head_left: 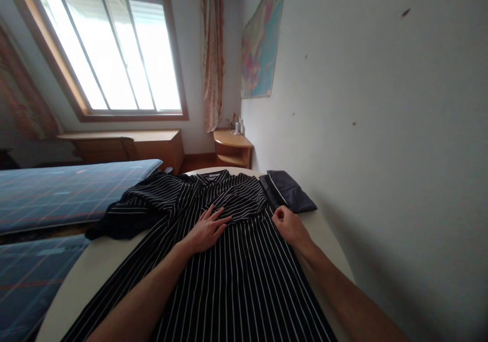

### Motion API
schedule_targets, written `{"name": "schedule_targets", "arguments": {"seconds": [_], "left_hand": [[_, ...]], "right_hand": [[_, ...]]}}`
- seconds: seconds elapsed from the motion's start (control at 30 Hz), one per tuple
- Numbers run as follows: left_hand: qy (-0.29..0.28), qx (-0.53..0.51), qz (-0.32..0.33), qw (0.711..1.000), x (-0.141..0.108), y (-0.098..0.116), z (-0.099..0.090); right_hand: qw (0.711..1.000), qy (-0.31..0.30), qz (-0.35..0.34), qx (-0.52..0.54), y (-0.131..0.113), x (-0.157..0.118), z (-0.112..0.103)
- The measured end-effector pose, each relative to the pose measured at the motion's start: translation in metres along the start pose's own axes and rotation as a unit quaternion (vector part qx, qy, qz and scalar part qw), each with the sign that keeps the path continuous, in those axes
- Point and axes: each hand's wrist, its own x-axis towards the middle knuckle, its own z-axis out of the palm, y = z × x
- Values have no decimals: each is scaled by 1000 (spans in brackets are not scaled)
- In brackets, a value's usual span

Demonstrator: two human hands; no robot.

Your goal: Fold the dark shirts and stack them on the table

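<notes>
A black dress with white stripes (244, 271) lies spread over a round cream table, its collar toward the far edge. One short sleeve extends to the left, and the other side is folded inward across the chest. My left hand (208, 230) rests on the middle of the dress with its fingers spread. At the right edge of the dress, my right hand (288, 222) has its fingers pinched on the striped fabric. Just beyond that hand sits a folded dark garment (292, 192) with a pale edge line.
The table (335, 245) stands close to a white wall (381, 128) on the right. Blue plaid mattresses (76, 194) lie to the left. Behind are a wooden desk (152, 137) below a window and a small corner shelf (232, 138).
</notes>
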Motion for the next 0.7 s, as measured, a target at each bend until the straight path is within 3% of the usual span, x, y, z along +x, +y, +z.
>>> {"name": "schedule_targets", "arguments": {"seconds": [0.13, 0.37, 0.7], "left_hand": [[-12, -2, 10, 1000, -4, 6, -2], [-16, -17, -12, 1000, -3, 11, -5], [9, -19, -6, 1000, 1, -2, -3]], "right_hand": [[997, 15, 9, 75, 4, 1, 7], [992, -15, -91, 83, 16, 4, 20], [992, 1, -85, 97, 13, 13, 26]]}}
